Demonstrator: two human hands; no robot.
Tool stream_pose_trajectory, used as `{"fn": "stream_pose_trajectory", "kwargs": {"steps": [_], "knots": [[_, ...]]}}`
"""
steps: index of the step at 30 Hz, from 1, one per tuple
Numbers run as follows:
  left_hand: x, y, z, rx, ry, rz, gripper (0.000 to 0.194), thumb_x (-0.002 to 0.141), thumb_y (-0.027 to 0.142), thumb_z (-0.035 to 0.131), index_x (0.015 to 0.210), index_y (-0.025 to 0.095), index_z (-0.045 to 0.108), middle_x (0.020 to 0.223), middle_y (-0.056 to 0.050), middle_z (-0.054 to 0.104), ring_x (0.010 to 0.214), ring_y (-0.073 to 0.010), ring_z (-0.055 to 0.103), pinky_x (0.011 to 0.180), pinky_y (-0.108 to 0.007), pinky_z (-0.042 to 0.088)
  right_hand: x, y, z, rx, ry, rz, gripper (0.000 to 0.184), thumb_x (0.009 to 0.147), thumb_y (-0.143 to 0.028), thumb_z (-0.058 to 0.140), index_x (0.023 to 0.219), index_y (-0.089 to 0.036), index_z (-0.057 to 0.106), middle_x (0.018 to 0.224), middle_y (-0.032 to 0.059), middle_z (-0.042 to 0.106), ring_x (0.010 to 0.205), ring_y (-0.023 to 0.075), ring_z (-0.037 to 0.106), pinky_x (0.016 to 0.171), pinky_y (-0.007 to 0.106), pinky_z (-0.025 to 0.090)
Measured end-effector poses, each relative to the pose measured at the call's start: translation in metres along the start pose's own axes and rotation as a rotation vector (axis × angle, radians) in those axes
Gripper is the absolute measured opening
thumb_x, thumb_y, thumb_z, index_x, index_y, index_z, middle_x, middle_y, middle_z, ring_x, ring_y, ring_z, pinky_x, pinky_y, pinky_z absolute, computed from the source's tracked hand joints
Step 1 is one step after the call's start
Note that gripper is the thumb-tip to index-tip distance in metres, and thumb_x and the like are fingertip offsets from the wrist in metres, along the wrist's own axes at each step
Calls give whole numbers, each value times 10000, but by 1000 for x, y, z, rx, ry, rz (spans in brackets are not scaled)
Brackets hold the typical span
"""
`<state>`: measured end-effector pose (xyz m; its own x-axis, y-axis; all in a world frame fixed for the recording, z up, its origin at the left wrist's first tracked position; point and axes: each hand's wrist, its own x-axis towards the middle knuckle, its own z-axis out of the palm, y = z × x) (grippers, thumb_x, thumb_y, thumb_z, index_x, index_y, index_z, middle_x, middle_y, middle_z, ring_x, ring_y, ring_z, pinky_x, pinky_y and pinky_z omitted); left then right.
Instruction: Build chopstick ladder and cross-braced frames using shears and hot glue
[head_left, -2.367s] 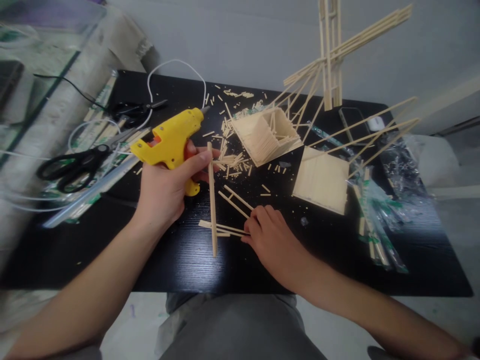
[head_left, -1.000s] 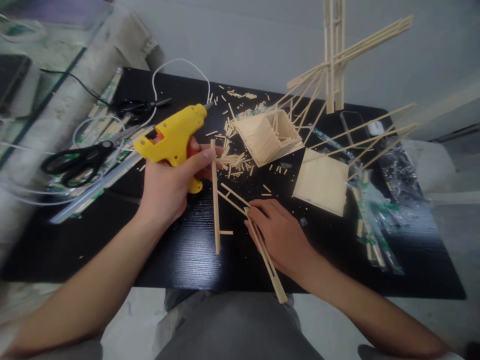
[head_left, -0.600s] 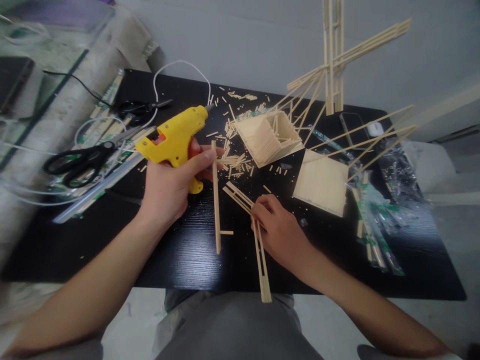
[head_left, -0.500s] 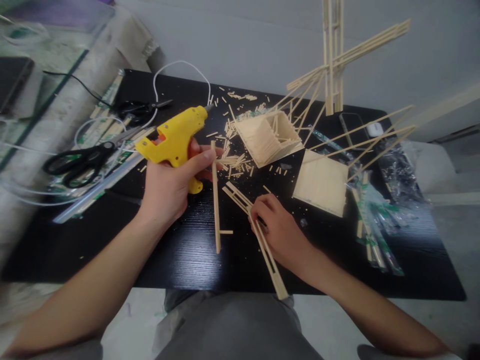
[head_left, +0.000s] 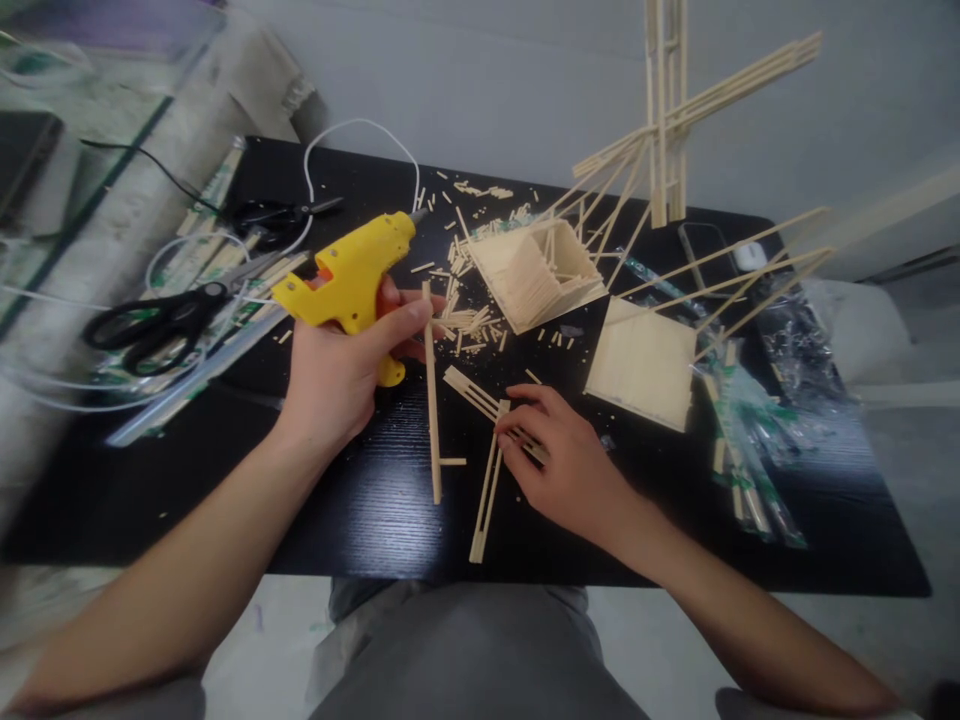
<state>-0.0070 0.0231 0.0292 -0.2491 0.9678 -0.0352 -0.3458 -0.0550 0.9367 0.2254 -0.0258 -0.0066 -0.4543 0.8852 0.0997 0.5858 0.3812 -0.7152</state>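
My left hand [head_left: 337, 365] grips a yellow glue gun [head_left: 360, 270], its nozzle pointing up and right. Between the thumb and fingers of that hand a thin wooden stick [head_left: 433, 400] also hangs, with a short crosspiece [head_left: 452, 461] near its lower end. My right hand [head_left: 559, 445] is closed at the upper end of a narrow frame of paired wooden sticks [head_left: 487, 500], which slants down and left. A second narrow stick frame [head_left: 469, 388] lies on the table, partly under the fingers of this hand.
Cut stick pieces [head_left: 469, 320] litter the black table [head_left: 360, 530] around a wooden house-like model [head_left: 525, 275]. A windmill-like stick cross [head_left: 660, 120] rises behind. To the right are a wooden panel [head_left: 645, 365] and plastic-wrapped sticks [head_left: 750, 440]; black-handled scissors [head_left: 165, 325] lie left.
The narrow stick frame in my right hand has swung its lower end leftward, uncovering the second frame on the table. My left hand keeps the glue gun and stick almost still.
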Motion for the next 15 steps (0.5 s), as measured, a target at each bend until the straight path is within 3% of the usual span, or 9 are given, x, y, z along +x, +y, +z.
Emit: {"fn": "stream_pose_trajectory", "kwargs": {"steps": [2, 4, 7, 15], "knots": [[0, -1, -1, 8, -4, 0, 276, 739, 127, 906, 821, 212, 657, 853, 2, 779, 747, -158, 762, 588, -257, 620, 3, 1, -3, 35, -11, 31, 130, 1040, -181, 572, 1013, -181, 700, 1215, 167, 702, 1066, 265, 752, 906, 433, 634], [0, -2, -1, 24, -5, 3, 277, 739, 144, 912, 823, 214, 657, 877, -7, 786, 753, -161, 766, 598, -265, 622, 8, 4, -7, 73, -25, 81, 147, 1067, -179, 537, 1103, -185, 680, 1131, 125, 736, 939, 224, 753, 850, 403, 631], [0, -2, -1, 66, 0, 2, 262, 744, 170, 901, 809, 230, 654, 899, -4, 792, 774, -164, 774, 615, -263, 621, 18, 10, -10, 68, -58, 153, 173, 1032, -118, 578, 1153, -189, 680, 1098, 86, 769, 839, 189, 737, 843, 384, 613], [-4, 0, 1, 145, 1, -40, 268, 750, 205, 898, 827, 236, 643, 952, -6, 809, 770, -167, 772, 644, -269, 636, 35, 18, -9, 49, -135, 219, 173, 944, -111, 752, 1107, -171, 744, 933, 44, 768, 808, 184, 722, 797, 352, 580]]}}
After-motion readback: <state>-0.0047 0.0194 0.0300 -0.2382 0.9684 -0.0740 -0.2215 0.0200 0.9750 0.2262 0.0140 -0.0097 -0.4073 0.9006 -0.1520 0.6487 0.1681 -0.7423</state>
